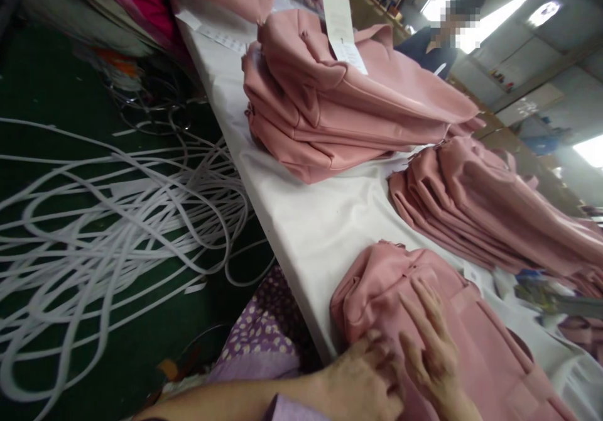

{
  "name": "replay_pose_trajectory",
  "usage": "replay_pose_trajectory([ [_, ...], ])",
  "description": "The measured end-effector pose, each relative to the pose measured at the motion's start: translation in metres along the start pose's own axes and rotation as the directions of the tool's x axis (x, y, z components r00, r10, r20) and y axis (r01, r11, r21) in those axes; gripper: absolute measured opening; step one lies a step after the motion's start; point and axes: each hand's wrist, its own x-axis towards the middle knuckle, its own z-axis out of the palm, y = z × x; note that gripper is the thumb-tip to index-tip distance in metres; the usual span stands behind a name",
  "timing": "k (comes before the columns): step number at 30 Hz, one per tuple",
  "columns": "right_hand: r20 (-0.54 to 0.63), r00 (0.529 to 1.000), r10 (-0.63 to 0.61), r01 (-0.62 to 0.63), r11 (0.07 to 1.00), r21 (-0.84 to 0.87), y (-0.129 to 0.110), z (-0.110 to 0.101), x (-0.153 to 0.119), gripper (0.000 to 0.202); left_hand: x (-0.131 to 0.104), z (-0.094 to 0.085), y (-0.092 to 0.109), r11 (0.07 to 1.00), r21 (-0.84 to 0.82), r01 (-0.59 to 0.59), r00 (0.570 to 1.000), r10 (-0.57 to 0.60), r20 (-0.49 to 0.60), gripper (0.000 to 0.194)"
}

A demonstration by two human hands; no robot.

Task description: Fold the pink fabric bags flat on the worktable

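A pink leather-like bag lies on the white-covered table at the lower right. On its near part rests my right hand, palm down, its fingers spread apart over the surface. Beside it my left hand reaches in from the lower left, its fingers curled against the bag's near side and holding the material there. The left fingertips are partly hidden and slightly blurred. The two hands are close together. A gathered, folded end of the bag shows above my left hand.
Further up the table lie a pile of pink bags with a paper tag and another pink stack. White cord lies in loops on the green floor at left. A person is behind the bags.
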Motion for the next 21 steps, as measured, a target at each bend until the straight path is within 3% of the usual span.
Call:
replay_pose_trajectory([
  [2,0.009,0.981,-0.196,0.194,0.976,0.100,0.000,0.023,0.044,0.047,-0.005,-0.012,-0.007,0.963,-0.245,-0.108,0.990,0.083,-0.111,0.023],
  [3,0.023,0.968,-0.251,0.245,0.958,0.149,-0.001,0.032,0.059,0.039,-0.007,-0.022,-0.013,0.922,-0.368,-0.118,0.980,0.049,-0.192,0.025],
  [4,0.023,0.963,-0.268,0.258,0.945,0.203,-0.002,0.039,0.069,0.031,-0.008,-0.033,-0.020,0.873,-0.482,-0.070,0.963,-0.067,-0.262,0.026],
  [5,0.004,0.967,-0.255,0.246,0.934,0.259,-0.003,0.044,0.074,0.026,-0.008,-0.045,-0.029,0.812,-0.583,0.038,0.922,-0.253,-0.293,0.027],
  [6,-0.041,0.974,-0.225,0.226,0.922,0.314,-0.003,0.047,0.075,0.024,-0.006,-0.057,-0.040,0.721,-0.668,0.183,0.836,-0.472,-0.281,0.025],
  [8,-0.159,0.978,-0.132,0.187,0.892,0.410,-0.003,0.048,0.068,0.027,0.001,-0.072,-0.067,0.418,-0.786,0.456,0.560,-0.821,-0.112,0.019],
  [9,-0.211,0.974,-0.080,0.170,0.877,0.450,-0.002,0.048,0.062,0.031,0.005,-0.074,-0.081,0.260,-0.809,0.527,0.439,-0.898,-0.003,0.016],
  [10,-0.254,0.967,-0.029,0.154,0.859,0.488,-0.001,0.047,0.057,0.034,0.009,-0.072,-0.095,0.148,-0.810,0.568,0.377,-0.921,0.096,0.015],
  [11,-0.282,0.959,0.014,0.140,0.842,0.520,0.001,0.046,0.053,0.038,0.014,-0.067,-0.107,0.088,-0.798,0.596,0.370,-0.913,0.175,0.015],
  [14,-0.319,0.941,0.118,0.090,0.818,0.568,0.005,0.046,0.045,0.047,0.026,-0.048,-0.129,0.065,-0.715,0.697,0.463,-0.801,0.379,0.023],
  [15,-0.329,0.934,0.142,0.078,0.817,0.572,0.006,0.047,0.044,0.049,0.030,-0.044,-0.132,0.061,-0.677,0.733,0.473,-0.760,0.445,0.027],
  [19,-0.378,0.904,0.202,0.058,0.816,0.575,0.006,0.048,0.042,0.052,0.044,-0.042,-0.136,0.072,-0.482,0.873,0.418,-0.621,0.663,0.052],
  [21,-0.389,0.902,0.188,0.067,0.829,0.556,0.004,0.046,0.044,0.053,0.051,-0.044,-0.138,0.040,-0.407,0.913,0.364,-0.532,0.764,0.050],
])
